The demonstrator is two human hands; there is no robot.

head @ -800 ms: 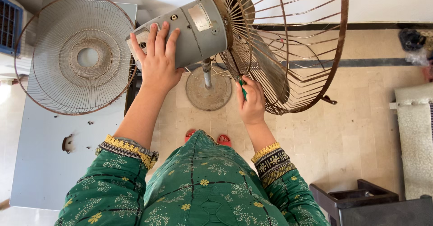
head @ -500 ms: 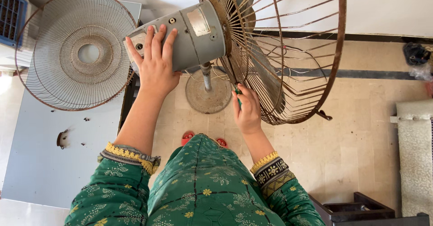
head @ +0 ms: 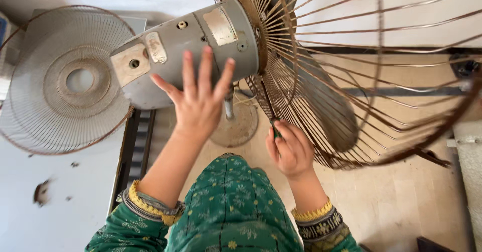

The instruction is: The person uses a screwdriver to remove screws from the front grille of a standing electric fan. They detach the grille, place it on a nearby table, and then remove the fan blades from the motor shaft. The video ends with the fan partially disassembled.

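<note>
Up close, the left hand lies spread flat on the grey fan motor at centre, while the right hand pinches a green-handled tool against the rusty fan guard on the right.

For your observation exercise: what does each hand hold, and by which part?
The left hand lies flat on the grey metal fan motor housing, bracing its side. The right hand grips a green-handled tool by its handle, beside the rusty wire guard.
</note>
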